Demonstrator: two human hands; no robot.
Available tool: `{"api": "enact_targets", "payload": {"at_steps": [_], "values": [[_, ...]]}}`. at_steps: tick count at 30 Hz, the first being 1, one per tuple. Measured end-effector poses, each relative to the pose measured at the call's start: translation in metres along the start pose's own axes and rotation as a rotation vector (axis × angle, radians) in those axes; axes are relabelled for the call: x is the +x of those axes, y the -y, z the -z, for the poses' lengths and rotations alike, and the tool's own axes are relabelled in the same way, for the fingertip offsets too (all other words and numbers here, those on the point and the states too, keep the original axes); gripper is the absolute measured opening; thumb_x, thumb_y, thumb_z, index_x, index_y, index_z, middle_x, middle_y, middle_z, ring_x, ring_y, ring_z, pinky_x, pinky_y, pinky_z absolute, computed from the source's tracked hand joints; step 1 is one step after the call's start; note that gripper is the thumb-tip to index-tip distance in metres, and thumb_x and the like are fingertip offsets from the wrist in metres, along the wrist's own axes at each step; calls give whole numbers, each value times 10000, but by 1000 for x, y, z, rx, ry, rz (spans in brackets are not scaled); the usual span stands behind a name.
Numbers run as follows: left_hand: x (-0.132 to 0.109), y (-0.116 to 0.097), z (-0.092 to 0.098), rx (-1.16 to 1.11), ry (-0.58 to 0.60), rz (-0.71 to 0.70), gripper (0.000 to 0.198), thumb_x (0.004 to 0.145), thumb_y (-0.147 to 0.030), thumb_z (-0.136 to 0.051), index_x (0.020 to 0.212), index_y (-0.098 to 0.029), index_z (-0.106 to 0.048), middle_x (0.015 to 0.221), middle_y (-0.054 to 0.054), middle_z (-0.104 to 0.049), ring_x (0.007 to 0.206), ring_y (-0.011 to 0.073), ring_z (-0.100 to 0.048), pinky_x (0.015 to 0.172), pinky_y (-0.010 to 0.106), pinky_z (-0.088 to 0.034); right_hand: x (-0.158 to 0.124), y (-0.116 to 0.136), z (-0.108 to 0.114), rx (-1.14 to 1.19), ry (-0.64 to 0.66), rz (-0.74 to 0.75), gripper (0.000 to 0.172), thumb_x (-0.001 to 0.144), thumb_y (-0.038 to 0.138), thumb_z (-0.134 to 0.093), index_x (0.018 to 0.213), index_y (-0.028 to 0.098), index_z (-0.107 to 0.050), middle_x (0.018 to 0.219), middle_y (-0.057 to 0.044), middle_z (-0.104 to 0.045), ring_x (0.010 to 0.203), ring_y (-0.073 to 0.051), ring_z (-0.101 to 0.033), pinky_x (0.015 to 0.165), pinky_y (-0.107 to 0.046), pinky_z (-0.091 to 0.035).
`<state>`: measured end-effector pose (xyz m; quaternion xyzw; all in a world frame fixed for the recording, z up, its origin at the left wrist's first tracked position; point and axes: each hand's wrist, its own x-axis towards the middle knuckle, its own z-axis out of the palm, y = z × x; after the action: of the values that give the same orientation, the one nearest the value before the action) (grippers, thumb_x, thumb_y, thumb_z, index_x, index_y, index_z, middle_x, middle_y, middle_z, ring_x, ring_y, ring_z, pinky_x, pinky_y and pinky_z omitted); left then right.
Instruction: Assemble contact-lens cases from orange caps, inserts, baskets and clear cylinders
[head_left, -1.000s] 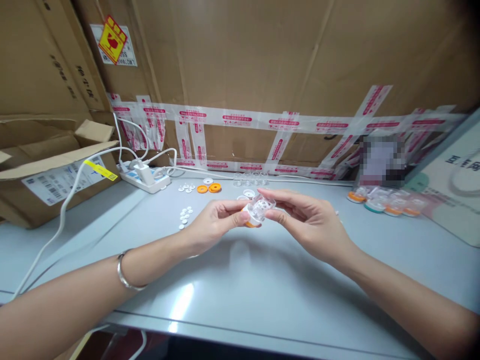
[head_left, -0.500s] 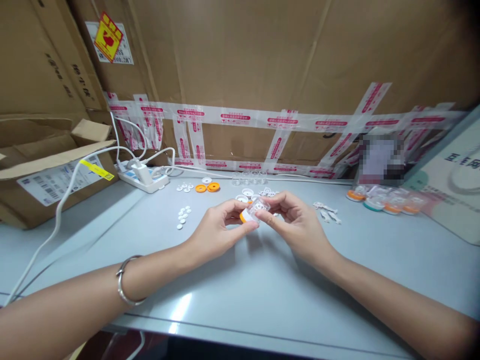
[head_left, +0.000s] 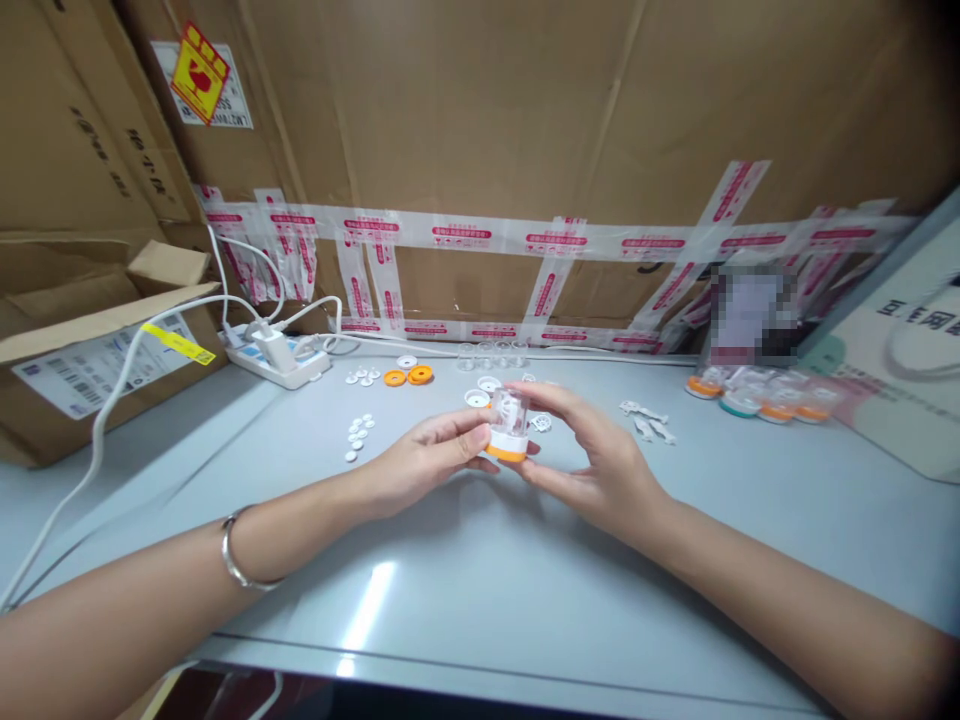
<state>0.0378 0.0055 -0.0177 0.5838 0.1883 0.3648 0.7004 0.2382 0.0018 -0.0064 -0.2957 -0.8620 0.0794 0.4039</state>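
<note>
Between my hands stands a small clear plastic case (head_left: 510, 425), upright, with a white collar, an orange bottom and a white openwork piece inside. My left hand (head_left: 431, 455) pinches its lower left side with thumb and fingers. My right hand (head_left: 592, 455) spans it from the right, fingers at the top and thumb near the orange bottom. Just behind are white rings (head_left: 477, 398) and a white openwork disc (head_left: 540, 423), partly hidden by my fingers.
Small white caps (head_left: 360, 437), orange rings (head_left: 420, 375) and clear cups (head_left: 491, 355) lie farther back. White slender pieces (head_left: 649, 422) and several similar cases (head_left: 776, 405) sit right. A power strip (head_left: 281, 360) and an open carton (head_left: 97, 350) stand left.
The clear case has gone from tilted to upright. My right hand's fingers have spread from its side to its top and bottom. The view has shifted slightly.
</note>
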Motion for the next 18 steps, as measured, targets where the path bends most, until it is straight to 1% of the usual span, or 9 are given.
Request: {"api": "enact_targets", "payload": {"at_steps": [3, 5, 7, 8, 11, 13, 15, 17, 18], "values": [[2, 0, 2, 67, -61, -67, 376, 821, -353, -598, 1154, -189, -546, 1144, 96, -594, 1052, 210, -552, 911, 337, -400, 1, -1, 4, -103, 18, 76, 585, 785, 181, -603, 1315, 248, -365, 1253, -102, -531, 1138, -227, -519, 945, -408, -449], [3, -1, 2, 154, -106, -86, 422, 785, -318, -648, 1170, -197, -525, 1130, 88, -587, 1052, 211, -546, 907, 339, -411, 2, -2, 4, -119, 70, 118, 572, 803, 174, -586, 1324, 238, -359, 1252, -106, -531, 1153, -218, -503, 957, -405, -440], [4, -1, 2, 217, -136, -69, 405, 778, -271, -659, 1155, -195, -529, 1096, 82, -593, 1027, 204, -552, 887, 334, -426, 2, -3, 3, -69, 111, 100, 548, 806, 193, -595, 1307, 246, -381, 1238, -96, -538, 1151, -206, -498, 968, -398, -429], [4, -2, 1, 221, -143, -66, 389, 782, -252, -654, 1146, -195, -531, 1089, 79, -593, 1015, 200, -555, 881, 335, -432, 2, -2, 1, -15, 96, 55, 555, 792, 212, -618, 1296, 253, -390, 1241, -92, -532, 1156, -205, -492, 974, -400, -422], [4, -1, -1, 148, -171, -120, 364, 795, -230, -636, 1139, -196, -521, 1110, 78, -586, 1033, 201, -551, 895, 343, -434, 2, 2, -7, 317, -74, -243, 666, 684, 277, -729, 1253, 274, -382, 1260, -87, -492, 1125, -213, -516, 953, -409, -439], [4, 0, -2, 106, -204, -183, 349, 794, -220, -637, 1122, -200, -519, 1114, 68, -588, 1043, 194, -550, 893, 327, -438, 2, 8, -13, 666, -125, -509, 616, 663, 327, -740, 1175, 259, -402, 1195, -80, -529, 1011, -191, -589, 909, -397, -472], [5, 1, -2, 100, -228, -223, 331, 791, -199, -638, 1098, -200, -514, 1110, 61, -593, 1044, 184, -554, 895, 311, -438, 3, 15, -18, 1030, -46, -724, 453, 727, 370, -679, 1086, 227, -443, 1088, -65, -595, 901, -157, -635, 901, -379, -476], [6, 2, -2, 116, -227, -242, 324, 785, -177, -640, 1076, -196, -500, 1114, 62, -589, 1053, 182, -553, 904, 310, -435, 3, 21, -22, 1324, 37, -838, 333, 788, 358, -620, 1047, 195, -488, 1023, -56, -633, 891, -135, -643, 926, -339, -460], [7, 2, -2, 142, -223, -245, 325, 782, -171, -638, 1072, -195, -492, 1110, 64, -588, 1060, 185, -549, 904, 313, -435, 4, 22, -23, 1428, 44, -862, 299, 801, 329, -613, 1042, 183, -513, 1006, -50, -643, 897, -123, -640, 930, -309, -456]]}}
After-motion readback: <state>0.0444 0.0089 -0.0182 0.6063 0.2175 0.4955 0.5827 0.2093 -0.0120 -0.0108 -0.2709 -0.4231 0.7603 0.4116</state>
